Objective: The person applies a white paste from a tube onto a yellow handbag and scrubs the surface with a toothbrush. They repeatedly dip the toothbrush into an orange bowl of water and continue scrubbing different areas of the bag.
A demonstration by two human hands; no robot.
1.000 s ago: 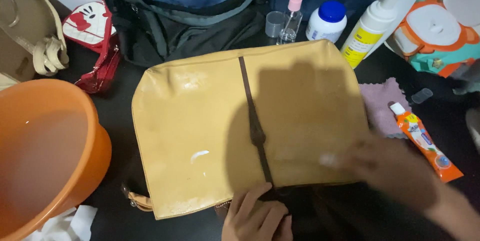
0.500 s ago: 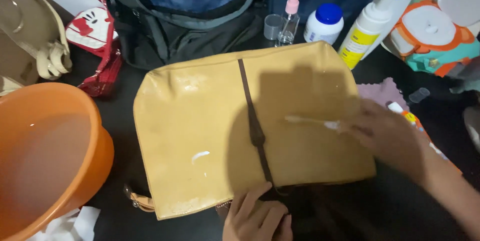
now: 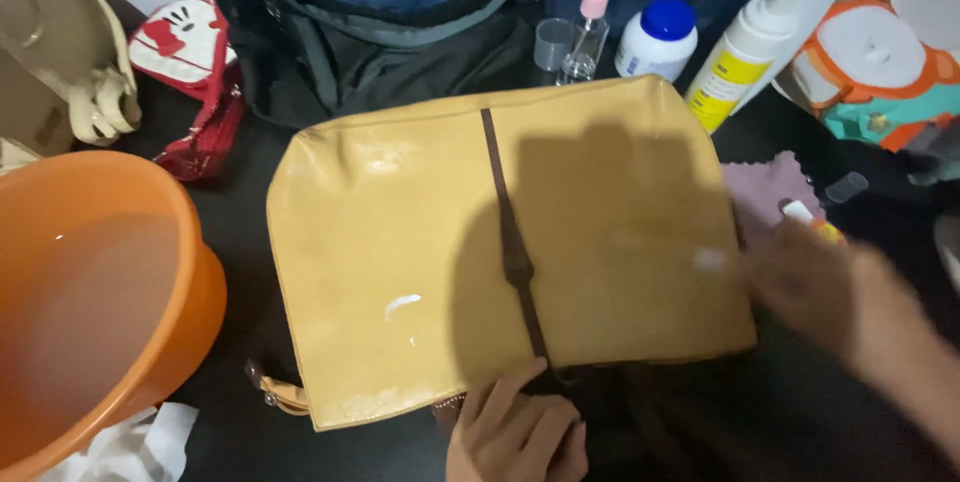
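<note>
Tan leather bag [image 3: 500,252] lies flat on dark table [image 3: 240,232], brown strap [image 3: 515,252] down its middle. Left hand [image 3: 515,432] presses bag's near edge at strap end, fingers together. Right hand [image 3: 830,287] blurred at bag's right edge; something small and white at its fingertips, grip cannot be told. Orange basin [image 3: 90,302] at left.

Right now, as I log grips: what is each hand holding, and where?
Left hand presses the tan bag at its near edge. Right hand is blurred; cannot tell.
</note>
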